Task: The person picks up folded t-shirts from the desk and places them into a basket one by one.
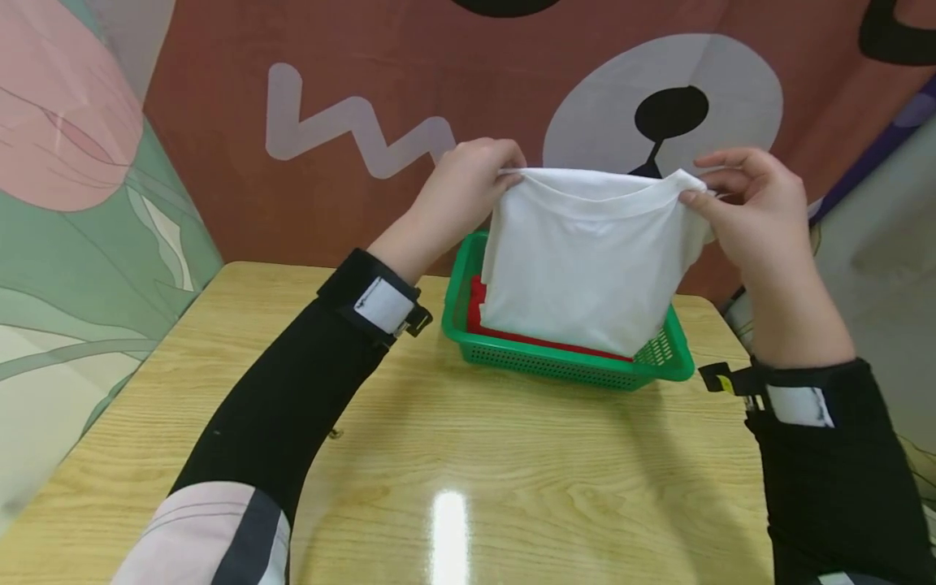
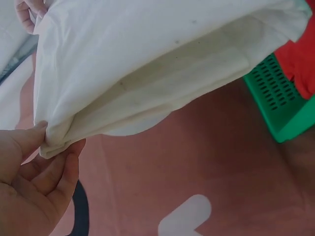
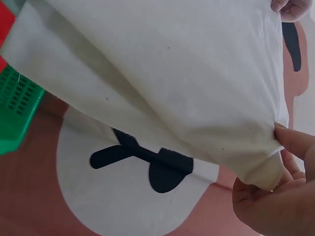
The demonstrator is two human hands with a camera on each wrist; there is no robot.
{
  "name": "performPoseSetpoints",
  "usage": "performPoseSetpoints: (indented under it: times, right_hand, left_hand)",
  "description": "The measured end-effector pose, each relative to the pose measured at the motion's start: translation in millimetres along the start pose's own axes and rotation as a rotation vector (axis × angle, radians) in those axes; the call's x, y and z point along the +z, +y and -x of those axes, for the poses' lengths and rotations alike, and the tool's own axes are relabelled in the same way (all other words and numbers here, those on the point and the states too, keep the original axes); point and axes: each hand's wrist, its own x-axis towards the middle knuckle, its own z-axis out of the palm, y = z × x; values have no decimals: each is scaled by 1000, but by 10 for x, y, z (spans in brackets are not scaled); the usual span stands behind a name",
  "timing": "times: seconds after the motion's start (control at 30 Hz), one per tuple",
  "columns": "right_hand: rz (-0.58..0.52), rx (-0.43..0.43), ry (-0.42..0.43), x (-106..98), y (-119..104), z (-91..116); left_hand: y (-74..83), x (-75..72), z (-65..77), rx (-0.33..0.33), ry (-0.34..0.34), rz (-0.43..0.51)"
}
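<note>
A folded white T-shirt (image 1: 578,260) hangs by its collar edge between both hands, its lower part over a green plastic basket (image 1: 556,372). My left hand (image 1: 478,175) pinches the upper left corner of the shirt; in the left wrist view, thumb and fingers grip the layered fabric. At the upper right corner, my right hand (image 1: 760,203) pinches the cloth between thumb and fingers, as the right wrist view also shows. Red cloth (image 1: 477,305) lies inside the basket, mostly hidden behind the white shirt. Whether the shirt's bottom touches the red cloth, I cannot tell.
The basket stands near the far edge of a light wooden table (image 1: 468,455). Behind it hangs a brown printed backdrop (image 1: 351,211). A small dark object (image 1: 335,434) lies beside the left forearm. Cables hang at the right edge.
</note>
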Motion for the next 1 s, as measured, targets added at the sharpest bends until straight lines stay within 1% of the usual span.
performPoseSetpoints:
  times: [0.13, 0.3, 0.43, 0.63, 0.83, 1.0]
  right_hand:
    - [45, 11, -47, -9, 74, -42]
    - [112, -12, -104, -4, 171, -71]
    - [147, -9, -133, -5, 238, -59]
    - [188, 13, -159, 12, 318, -12]
    - [218, 3, -174, 12, 376, 24]
    - [225, -12, -184, 23, 407, 53]
  left_hand:
    - [-31, 78, -4, 5, -36, -7]
    - [-66, 160, 17, 11, -52, 7]
    - [-77, 201, 42, 6, -72, 26]
    - [-84, 244, 100, 12, -92, 42]
    - [-84, 287, 128, 22, -108, 47]
    - [-104, 320, 141, 45, -107, 41]
